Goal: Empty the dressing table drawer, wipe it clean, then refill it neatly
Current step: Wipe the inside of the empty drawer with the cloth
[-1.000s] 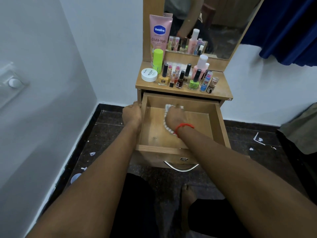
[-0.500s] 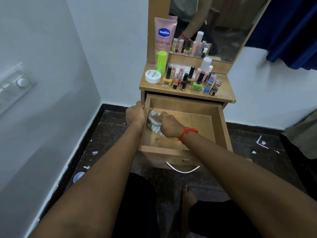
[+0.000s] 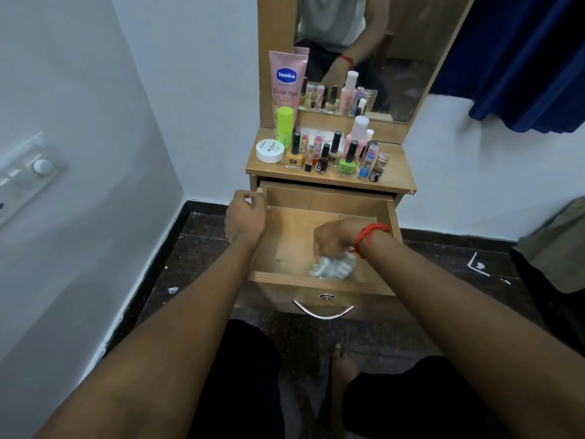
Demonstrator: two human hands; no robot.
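The wooden drawer (image 3: 319,198) of the dressing table is pulled out and holds nothing but the cloth. My right hand (image 3: 335,237), with a red thread at the wrist, presses a crumpled white cloth (image 3: 332,267) onto the drawer floor near the front right. My left hand (image 3: 245,217) rests on the drawer's left wall near the back corner, fingers curled over its edge. The tabletop (image 3: 395,175) carries a pink Vaseline tube (image 3: 287,80), a green stick (image 3: 284,125), a white jar (image 3: 269,150) and several nail polish bottles (image 3: 346,158).
A mirror (image 3: 380,42) rises behind the tabletop. A white wall with a switch panel (image 3: 28,175) closes the left side. Blue curtain (image 3: 531,58) hangs at the upper right. The dark floor (image 3: 196,255) has paper scraps. My legs and a foot (image 3: 343,369) are below the drawer handle (image 3: 323,312).
My right hand has dragged the cloth from the back left of the drawer to the front right. My left hand stays on the left wall.
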